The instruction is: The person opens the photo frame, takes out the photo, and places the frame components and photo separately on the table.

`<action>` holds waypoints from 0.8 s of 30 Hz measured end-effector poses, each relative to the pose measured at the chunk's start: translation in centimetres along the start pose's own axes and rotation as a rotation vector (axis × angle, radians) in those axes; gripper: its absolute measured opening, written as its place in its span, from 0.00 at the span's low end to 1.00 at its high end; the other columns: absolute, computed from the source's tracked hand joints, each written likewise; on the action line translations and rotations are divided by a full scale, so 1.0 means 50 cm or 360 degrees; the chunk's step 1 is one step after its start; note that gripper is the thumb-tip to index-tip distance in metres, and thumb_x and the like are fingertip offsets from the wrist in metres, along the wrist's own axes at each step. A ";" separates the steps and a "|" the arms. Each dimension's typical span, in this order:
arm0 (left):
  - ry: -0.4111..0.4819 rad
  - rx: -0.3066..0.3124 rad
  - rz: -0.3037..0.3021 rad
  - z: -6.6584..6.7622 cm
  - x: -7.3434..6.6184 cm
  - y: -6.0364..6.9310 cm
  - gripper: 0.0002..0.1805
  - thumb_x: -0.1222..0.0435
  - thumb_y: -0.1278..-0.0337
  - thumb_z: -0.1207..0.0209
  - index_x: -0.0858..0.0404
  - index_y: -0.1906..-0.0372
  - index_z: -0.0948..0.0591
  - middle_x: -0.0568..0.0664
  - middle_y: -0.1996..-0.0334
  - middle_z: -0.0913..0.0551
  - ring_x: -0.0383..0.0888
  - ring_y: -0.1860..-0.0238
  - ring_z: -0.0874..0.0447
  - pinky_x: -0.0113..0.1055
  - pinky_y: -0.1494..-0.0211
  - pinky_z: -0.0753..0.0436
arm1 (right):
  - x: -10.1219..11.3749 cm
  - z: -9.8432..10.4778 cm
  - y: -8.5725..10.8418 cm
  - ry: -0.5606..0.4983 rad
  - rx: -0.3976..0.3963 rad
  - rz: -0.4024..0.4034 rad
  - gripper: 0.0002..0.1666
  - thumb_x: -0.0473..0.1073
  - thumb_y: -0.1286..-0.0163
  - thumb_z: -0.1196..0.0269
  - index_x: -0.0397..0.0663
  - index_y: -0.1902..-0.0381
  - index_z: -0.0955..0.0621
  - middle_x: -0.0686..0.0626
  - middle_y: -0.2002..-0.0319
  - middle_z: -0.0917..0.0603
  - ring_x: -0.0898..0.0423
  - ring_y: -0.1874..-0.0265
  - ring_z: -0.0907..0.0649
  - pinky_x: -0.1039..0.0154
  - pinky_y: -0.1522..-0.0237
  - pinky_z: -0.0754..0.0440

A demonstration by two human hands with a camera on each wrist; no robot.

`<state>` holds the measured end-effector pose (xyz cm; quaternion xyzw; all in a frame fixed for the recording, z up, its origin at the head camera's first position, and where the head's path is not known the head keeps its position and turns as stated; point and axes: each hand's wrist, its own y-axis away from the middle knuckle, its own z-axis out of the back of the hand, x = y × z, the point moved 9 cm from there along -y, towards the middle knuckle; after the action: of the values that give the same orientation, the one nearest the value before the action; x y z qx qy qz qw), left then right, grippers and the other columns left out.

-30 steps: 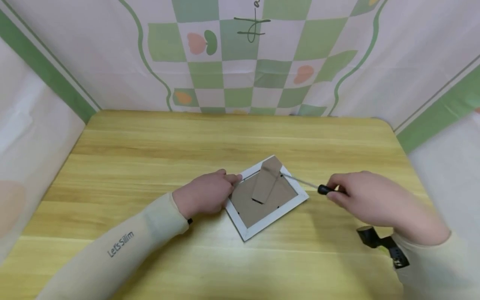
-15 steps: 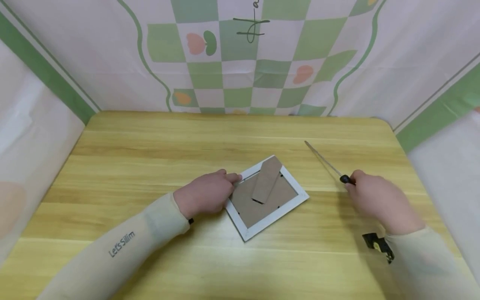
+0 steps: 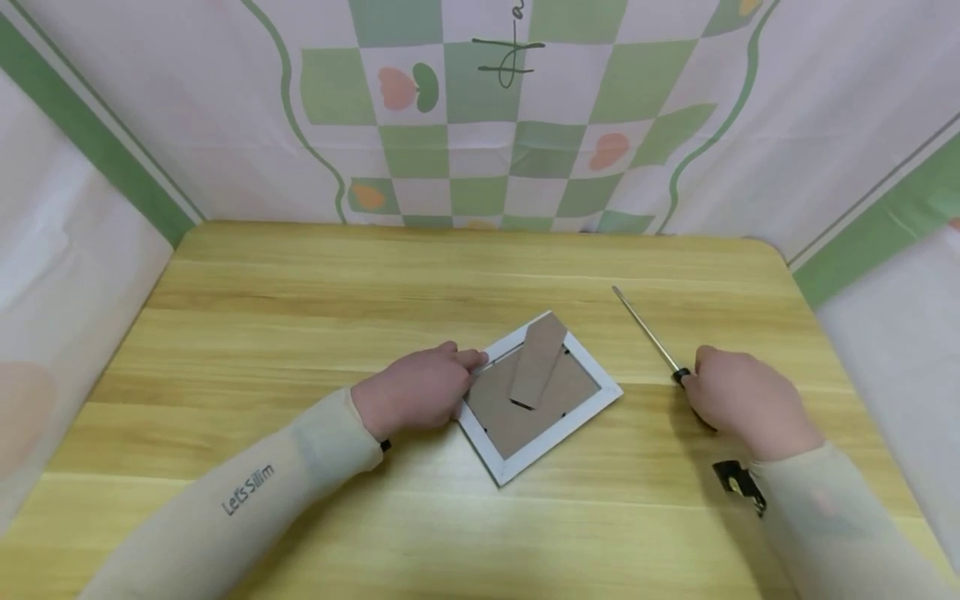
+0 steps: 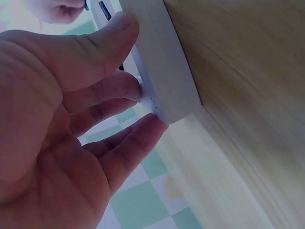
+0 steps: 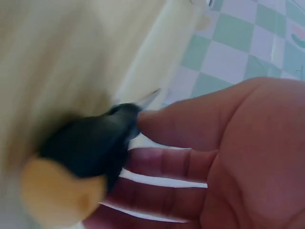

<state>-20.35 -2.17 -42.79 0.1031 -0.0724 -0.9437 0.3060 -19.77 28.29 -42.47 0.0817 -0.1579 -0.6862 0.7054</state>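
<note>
A white picture frame lies face down on the table, its brown backing board and folded stand showing. My left hand holds the frame at its left corner. In the left wrist view the thumb presses on the frame's side and the fingertips touch near the corner. To the right, my right hand grips a screwdriver by its black handle, which has a yellow end. The shaft points away and to the left, apart from the frame.
The wooden table has rounded far corners. A green and white checked cloth hangs behind its far edge, with pale cloth on both sides. A black strap piece hangs by the right sleeve.
My right hand has drawn the screwdriver off the frame to the right. Its shaft swung from pointing left over the backing to pointing away. The left hand stays on the frame.
</note>
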 end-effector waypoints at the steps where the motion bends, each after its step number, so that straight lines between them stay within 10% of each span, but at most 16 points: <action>1: 0.0000 -0.0005 -0.0001 0.000 -0.001 0.001 0.07 0.70 0.45 0.38 0.64 0.63 0.12 0.52 0.34 0.26 0.57 0.47 0.21 0.43 0.33 0.32 | 0.008 0.006 -0.001 -0.0002 -0.0024 -0.0001 0.15 0.46 0.26 0.48 0.39 0.66 0.26 0.46 0.77 0.24 0.48 0.78 0.24 0.47 0.77 0.26; 10: 0.0047 -0.0016 0.0002 0.002 0.000 0.002 0.06 0.69 0.48 0.34 0.63 0.64 0.12 0.51 0.34 0.26 0.52 0.54 0.23 0.39 0.38 0.27 | 0.147 -0.018 -0.018 -0.0243 0.0054 0.0234 0.24 0.53 0.27 0.41 0.36 0.49 0.22 0.48 0.68 0.16 0.52 0.72 0.21 0.48 0.65 0.22; 17: 0.0171 0.0037 -0.0059 0.008 0.011 -0.010 0.07 0.66 0.40 0.39 0.62 0.65 0.12 0.53 0.37 0.23 0.50 0.46 0.21 0.39 0.38 0.27 | 0.179 -0.040 -0.037 -0.0317 0.0155 0.0245 0.13 0.51 0.27 0.38 0.46 0.63 0.21 0.51 0.80 0.28 0.54 0.81 0.29 0.58 0.75 0.32; 24: 0.0270 -0.0107 0.0035 0.031 0.040 -0.063 0.12 0.67 0.34 0.46 0.57 0.75 0.21 0.46 0.73 0.20 0.41 0.73 0.24 0.35 0.66 0.22 | 0.184 -0.035 -0.043 -0.0276 0.0232 0.0230 0.14 0.51 0.28 0.37 0.49 0.69 0.23 0.52 0.76 0.25 0.53 0.78 0.27 0.58 0.72 0.30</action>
<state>-24.06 -0.73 -42.21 0.1714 -0.0156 -0.9301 0.3246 -21.12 18.88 -43.80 0.0615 -0.2731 -0.6247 0.7289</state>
